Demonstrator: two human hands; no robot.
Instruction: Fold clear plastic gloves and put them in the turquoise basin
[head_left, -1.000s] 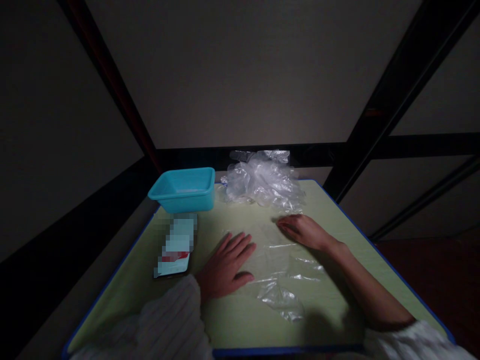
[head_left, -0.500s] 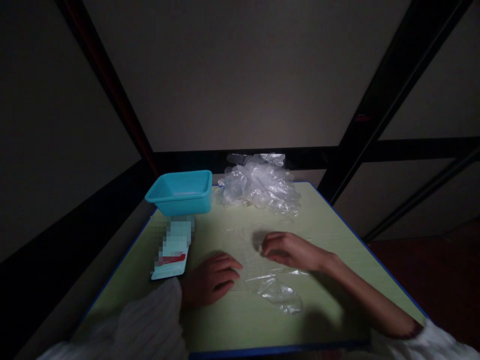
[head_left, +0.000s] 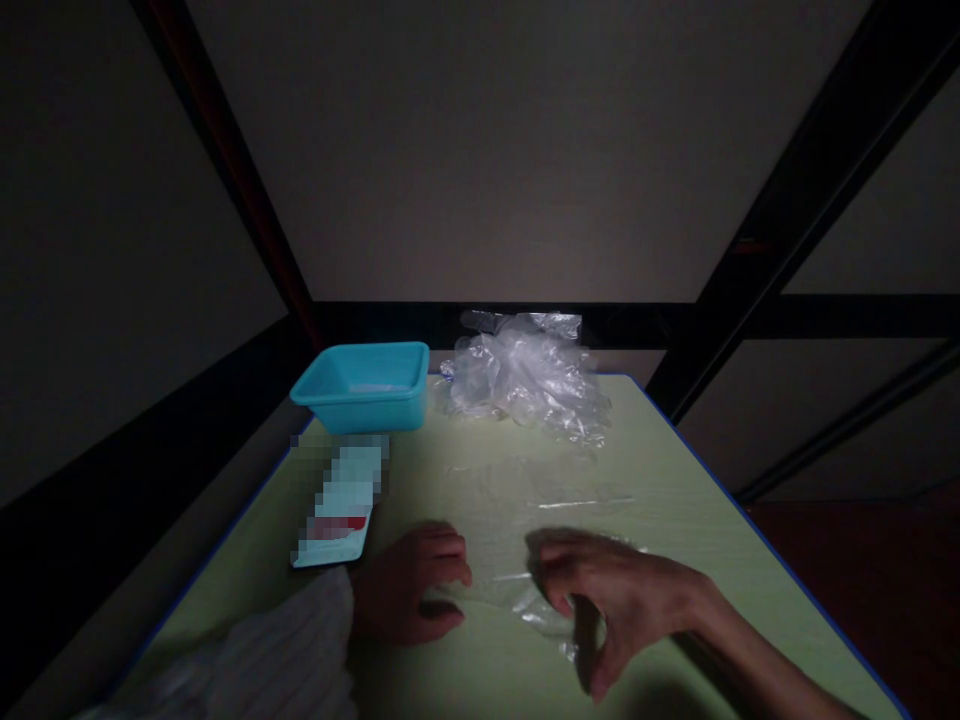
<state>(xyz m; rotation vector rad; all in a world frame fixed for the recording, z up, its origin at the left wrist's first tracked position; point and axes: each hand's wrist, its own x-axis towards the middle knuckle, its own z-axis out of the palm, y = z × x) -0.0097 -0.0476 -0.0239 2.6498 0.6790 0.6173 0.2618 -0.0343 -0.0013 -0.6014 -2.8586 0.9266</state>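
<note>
A thin clear plastic sheet, perhaps a disposable glove, lies flat on the table between my hands, with a crumpled shiny part nearest me. My left hand rests at its left edge, fingers bent and thumb apart, with nothing visible in it. Over the crumpled part, my right hand is spread, thumb stretched well away from the fingers. Its fingertips seem to touch the plastic, but I cannot tell whether they press on it. Farther back sits a loose pile of clear plastic gloves.
A turquoise plastic basin stands at the table's back left. In front of it lies a phone with a partly blurred screen. The pale green table has a blue edge and stands against a wall.
My right hand has come nearer to me, and its thumb has opened away from the fingers. My left hand has shifted slightly toward me, its thumb now farther from the fingers.
</note>
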